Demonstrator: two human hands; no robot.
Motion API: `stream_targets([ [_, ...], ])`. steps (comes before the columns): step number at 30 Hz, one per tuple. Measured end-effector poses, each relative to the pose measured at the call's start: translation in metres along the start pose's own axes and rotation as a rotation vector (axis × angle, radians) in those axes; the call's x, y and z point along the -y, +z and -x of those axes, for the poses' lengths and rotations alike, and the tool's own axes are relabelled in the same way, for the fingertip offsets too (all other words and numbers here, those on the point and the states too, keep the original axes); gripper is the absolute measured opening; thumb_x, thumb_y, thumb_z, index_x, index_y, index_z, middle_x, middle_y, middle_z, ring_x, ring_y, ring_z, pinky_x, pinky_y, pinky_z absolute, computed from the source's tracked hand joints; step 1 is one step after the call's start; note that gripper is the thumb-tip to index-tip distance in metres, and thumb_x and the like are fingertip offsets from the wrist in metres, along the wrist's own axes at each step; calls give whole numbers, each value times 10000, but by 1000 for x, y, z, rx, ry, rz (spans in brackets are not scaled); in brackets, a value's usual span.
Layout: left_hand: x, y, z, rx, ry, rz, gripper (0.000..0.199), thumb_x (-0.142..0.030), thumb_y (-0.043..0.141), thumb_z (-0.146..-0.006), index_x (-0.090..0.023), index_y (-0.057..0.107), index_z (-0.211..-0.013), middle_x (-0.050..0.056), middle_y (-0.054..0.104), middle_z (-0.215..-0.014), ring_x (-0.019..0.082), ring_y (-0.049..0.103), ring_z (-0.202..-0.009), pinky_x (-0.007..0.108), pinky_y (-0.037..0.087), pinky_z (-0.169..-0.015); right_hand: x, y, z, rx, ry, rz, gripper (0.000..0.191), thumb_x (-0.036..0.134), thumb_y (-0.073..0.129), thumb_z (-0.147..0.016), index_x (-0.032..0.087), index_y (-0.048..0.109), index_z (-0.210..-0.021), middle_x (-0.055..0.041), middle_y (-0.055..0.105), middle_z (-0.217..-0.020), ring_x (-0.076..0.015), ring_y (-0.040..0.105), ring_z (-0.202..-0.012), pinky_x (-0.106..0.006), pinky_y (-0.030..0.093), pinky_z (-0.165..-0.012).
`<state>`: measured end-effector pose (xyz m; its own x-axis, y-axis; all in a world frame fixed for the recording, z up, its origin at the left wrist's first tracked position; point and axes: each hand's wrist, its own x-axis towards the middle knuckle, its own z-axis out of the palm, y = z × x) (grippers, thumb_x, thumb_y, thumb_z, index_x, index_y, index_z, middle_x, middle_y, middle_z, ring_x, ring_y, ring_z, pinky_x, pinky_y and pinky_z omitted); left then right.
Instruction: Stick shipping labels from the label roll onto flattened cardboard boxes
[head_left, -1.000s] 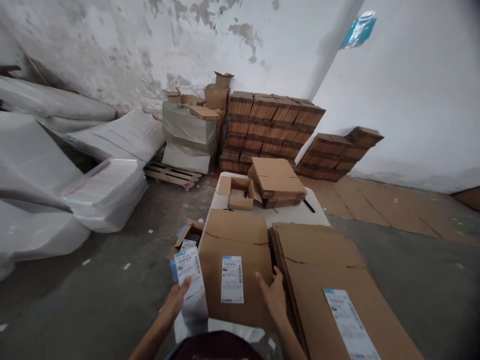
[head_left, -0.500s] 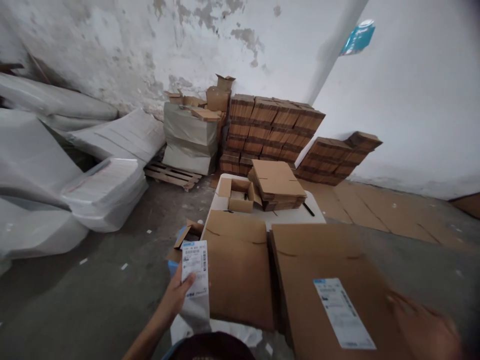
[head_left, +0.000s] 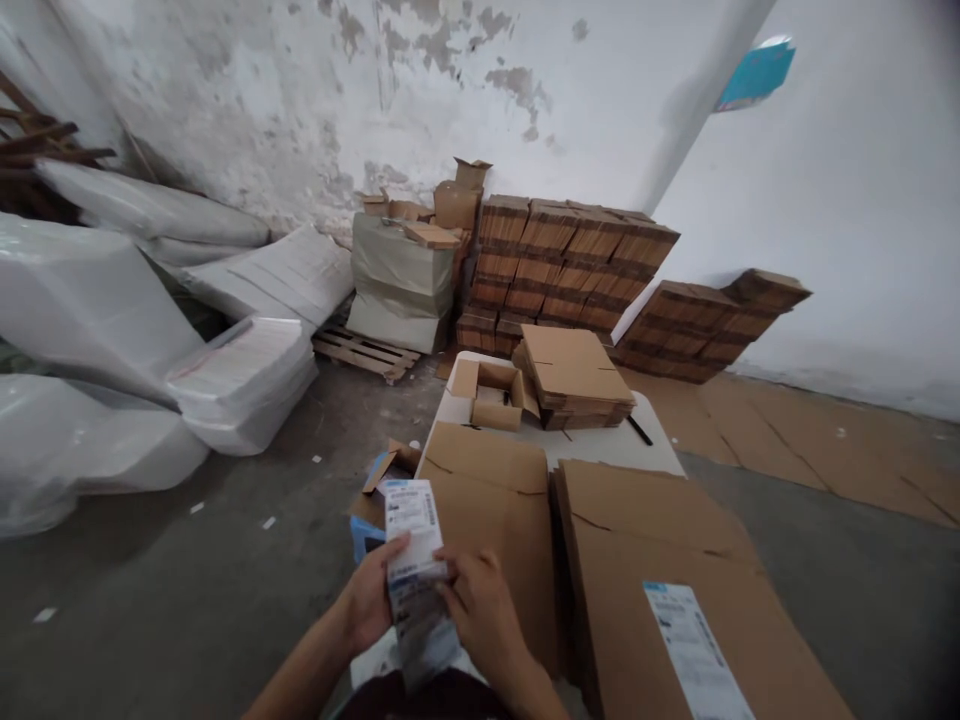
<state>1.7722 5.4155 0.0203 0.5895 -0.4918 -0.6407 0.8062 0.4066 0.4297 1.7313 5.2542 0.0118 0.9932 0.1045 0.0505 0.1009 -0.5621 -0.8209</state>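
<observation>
A strip of printed shipping labels hangs upright in front of me, its lower part blurred and trailing toward my lap. My left hand grips the strip's left edge, thumb on the printed face. On the opposite edge, my right hand pinches the labels between thumb and fingers. Just beyond them lies a stack of flattened cardboard boxes. To the right is a second stack of flat cardboard, with a shipping label lying flat on its top sheet.
A white table carries a small open box, a pile of folded cartons and a black stick-like item. Left of it stands an open carton. Plastic-wrapped bundles, a pallet and bundled cardboard sit farther back.
My right hand has moved left from the right cardboard stack to the label strip and now pinches it. My left hand still holds the strip. The view has shifted slightly left.
</observation>
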Motion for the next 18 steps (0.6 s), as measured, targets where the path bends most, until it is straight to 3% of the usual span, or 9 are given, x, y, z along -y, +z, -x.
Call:
stream_targets([
  [2, 1, -8, -12, -152, -5, 40, 318, -211, 482, -843, -38, 625, -1067, 136, 734, -759, 270, 708, -737, 349, 543, -707, 11, -5, 0, 57, -48, 45, 298, 71, 514, -739, 229, 650, -953, -37, 657, -922, -202, 580, -914, -368, 389, -877],
  [5, 0, -36, -30, -358, 102, 33, 260, -133, 512, -824, -38, 603, -1048, 102, 716, -680, 231, 694, -612, 307, 541, -630, 23, -27, -4, 16, -72, -53, 76, 156, 566, -767, 205, 623, -780, -34, 618, -871, -187, 561, -888, -305, 409, -805],
  [9, -5, -81, -39, -592, 287, 5, 218, -84, 427, -892, -98, 537, -1080, -4, 665, -577, 115, 640, -490, 186, 508, -582, -4, -54, -21, -252, 66, -213, 199, 354, 458, -886, 198, 566, -825, -21, 611, -786, -160, 572, -757, -263, 438, -702],
  [11, -3, -91, -38, -591, 330, -35, 169, -114, 463, -893, -128, 557, -1033, -7, 683, -614, 111, 652, -525, 179, 510, -587, -33, -47, -31, -350, 156, -111, 216, 368, 465, -866, 190, 571, -804, -37, 616, -774, -178, 572, -734, -289, 447, -698],
  [14, 9, -88, -39, -487, 330, -129, 112, -178, 607, -824, -125, 628, -920, 31, 708, -655, 170, 677, -580, 232, 528, -582, -74, -16, -33, -360, 207, 28, 174, 303, 587, -743, 189, 645, -860, -84, 639, -891, -248, 579, -875, -382, 433, -823],
  [16, 16, -83, -43, -436, 311, -184, 118, -184, 660, -782, -101, 663, -867, 43, 694, -601, 191, 663, -536, 246, 519, -542, -97, 1, -22, -405, 250, 140, 391, 293, 628, -691, 215, 641, -1074, -117, 594, -1151, -320, 509, -1096, -475, 362, -942],
  [18, 21, -82, -47, -417, 290, -216, 120, -180, 655, -784, -77, 680, -841, 55, 684, -563, 200, 648, -495, 254, 509, -511, -116, 7, -7, -456, 423, 257, 646, 360, 638, -684, 186, 512, -1293, -164, 446, -1368, -385, 392, -1239, -548, 297, -990],
])
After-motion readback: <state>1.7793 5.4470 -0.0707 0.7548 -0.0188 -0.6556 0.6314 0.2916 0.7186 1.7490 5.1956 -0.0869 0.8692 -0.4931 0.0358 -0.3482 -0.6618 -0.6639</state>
